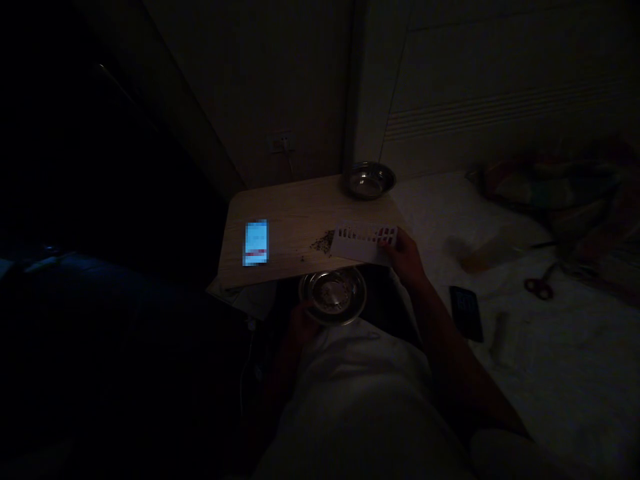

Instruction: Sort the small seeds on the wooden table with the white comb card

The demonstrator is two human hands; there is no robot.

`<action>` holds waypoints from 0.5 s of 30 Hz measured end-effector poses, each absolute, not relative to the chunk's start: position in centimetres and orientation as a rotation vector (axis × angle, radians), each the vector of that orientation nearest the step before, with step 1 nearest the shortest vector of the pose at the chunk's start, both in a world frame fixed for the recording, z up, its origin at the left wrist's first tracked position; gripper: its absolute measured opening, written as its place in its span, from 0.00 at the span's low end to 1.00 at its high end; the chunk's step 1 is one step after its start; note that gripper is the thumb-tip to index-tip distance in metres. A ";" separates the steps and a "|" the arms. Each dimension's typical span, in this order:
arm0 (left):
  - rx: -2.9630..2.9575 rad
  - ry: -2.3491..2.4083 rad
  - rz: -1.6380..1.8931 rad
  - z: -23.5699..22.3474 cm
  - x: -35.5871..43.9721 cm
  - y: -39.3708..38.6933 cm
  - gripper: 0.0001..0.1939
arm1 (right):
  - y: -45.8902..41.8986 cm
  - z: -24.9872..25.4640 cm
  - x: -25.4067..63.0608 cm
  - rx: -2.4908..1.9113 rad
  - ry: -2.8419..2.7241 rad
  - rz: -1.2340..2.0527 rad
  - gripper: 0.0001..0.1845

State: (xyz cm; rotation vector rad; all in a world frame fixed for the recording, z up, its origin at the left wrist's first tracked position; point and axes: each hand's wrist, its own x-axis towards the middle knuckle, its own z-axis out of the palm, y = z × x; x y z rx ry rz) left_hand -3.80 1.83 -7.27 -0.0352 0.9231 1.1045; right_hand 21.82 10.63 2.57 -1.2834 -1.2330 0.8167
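Note:
In the dim head view, my right hand (403, 259) grips the right end of a pale, flat piece with a row of slots (357, 249), which rests on or just over the small wooden table (280, 200). Against its left end lies a pile of small dark grains (323, 243), a few of them scattered further left. Below the table's front edge, my left hand (304, 321) is closed on the rim of a shallow metal bowl (358, 310). Some small bits lie in that bowl. Shadow hides part of the left fingers.
A second metal bowl (371, 181) stands at the table's back right corner. A lit phone (255, 243) lies on the left. On the white sheet to the right are scissors (540, 287), a dark flat packet (466, 313) and bunched cloth (545, 187). A wall socket (281, 142) holds a plug.

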 end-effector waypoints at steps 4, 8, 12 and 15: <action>-0.031 0.928 1.099 -6.8 -3.7 1.8 0.09 | 10.5 2.8 21.7 -1.277 -1.227 0.816 0.14; -0.018 0.934 1.116 -7.2 -3.7 1.8 0.09 | 10.5 2.9 21.8 -1.265 -1.210 0.824 0.15; -0.001 0.896 1.121 -7.7 -3.9 1.8 0.11 | 10.4 3.0 21.8 -1.282 -1.235 0.841 0.14; 0.012 0.869 1.130 -7.7 -3.9 1.7 0.13 | 10.3 3.0 21.7 -1.274 -1.255 0.858 0.13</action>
